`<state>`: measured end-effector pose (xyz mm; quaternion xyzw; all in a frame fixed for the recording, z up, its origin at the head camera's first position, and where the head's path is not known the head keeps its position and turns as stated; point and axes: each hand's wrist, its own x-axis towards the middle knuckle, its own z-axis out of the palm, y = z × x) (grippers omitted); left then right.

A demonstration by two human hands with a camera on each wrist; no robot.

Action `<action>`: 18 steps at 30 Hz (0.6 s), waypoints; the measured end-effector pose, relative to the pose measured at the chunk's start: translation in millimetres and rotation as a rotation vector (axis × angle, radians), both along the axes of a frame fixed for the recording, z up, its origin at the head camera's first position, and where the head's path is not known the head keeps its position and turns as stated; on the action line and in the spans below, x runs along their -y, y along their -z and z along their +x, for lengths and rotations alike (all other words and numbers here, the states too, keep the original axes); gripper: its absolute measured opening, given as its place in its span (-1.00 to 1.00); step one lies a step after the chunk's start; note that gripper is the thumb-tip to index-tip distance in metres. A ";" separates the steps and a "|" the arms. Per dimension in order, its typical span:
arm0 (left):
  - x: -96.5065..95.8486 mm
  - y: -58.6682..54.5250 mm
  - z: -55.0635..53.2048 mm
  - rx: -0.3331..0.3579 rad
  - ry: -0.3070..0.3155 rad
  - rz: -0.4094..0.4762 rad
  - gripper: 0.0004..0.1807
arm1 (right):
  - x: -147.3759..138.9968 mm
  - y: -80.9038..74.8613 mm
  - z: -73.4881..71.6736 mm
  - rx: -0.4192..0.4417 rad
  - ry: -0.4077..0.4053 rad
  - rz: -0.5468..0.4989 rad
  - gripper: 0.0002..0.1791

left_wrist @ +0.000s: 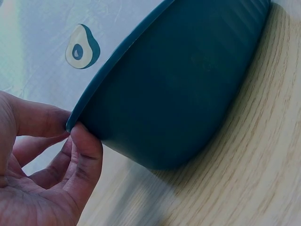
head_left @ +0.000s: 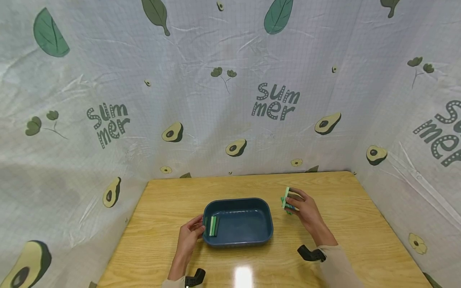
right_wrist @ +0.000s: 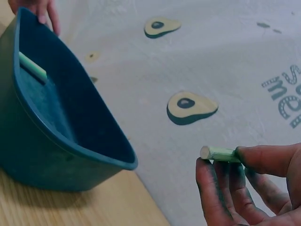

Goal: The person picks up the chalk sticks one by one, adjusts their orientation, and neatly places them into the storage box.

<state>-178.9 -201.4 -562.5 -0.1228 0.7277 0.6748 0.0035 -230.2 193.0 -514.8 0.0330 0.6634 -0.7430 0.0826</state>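
Observation:
My left hand point(head_left: 189, 236) pinches the rim of a dark blue tub point(head_left: 235, 243) at its left side; the left wrist view shows thumb and finger on the rim point(left_wrist: 101, 77). Inside the tub, green chalk sticks point(head_left: 213, 226) lie side by side against the left wall. To the right of the tub, my right hand point(head_left: 304, 208) holds a pale green chalk stick point(head_left: 286, 197) above the table. Thumb and fingertips grip this chalk point(right_wrist: 218, 154), and the fingers point(right_wrist: 209, 188) carry green dust. More green pieces point(head_left: 289, 213) show behind that hand, partly hidden.
The tub stands near the middle of a wooden table point(head_left: 173, 188). A white sheet point(head_left: 201, 104) printed with avocados and leaves hangs behind the table and along both sides. Each wrist wears a black camera point(head_left: 311, 254).

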 end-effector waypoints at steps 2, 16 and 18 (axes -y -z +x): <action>0.2 0.0 -0.1 -0.002 0.006 -0.002 -0.51 | 3.4 -2.1 -0.2 -0.003 -0.022 0.007 -0.32; -0.5 -1.2 -1.8 0.005 0.015 -0.007 -0.51 | 36.2 -12.4 -0.3 0.000 -0.118 -0.025 -0.37; -0.8 -0.8 -2.0 0.004 0.016 -0.005 -0.51 | 42.7 -13.4 0.4 -0.001 -0.135 -0.017 -0.38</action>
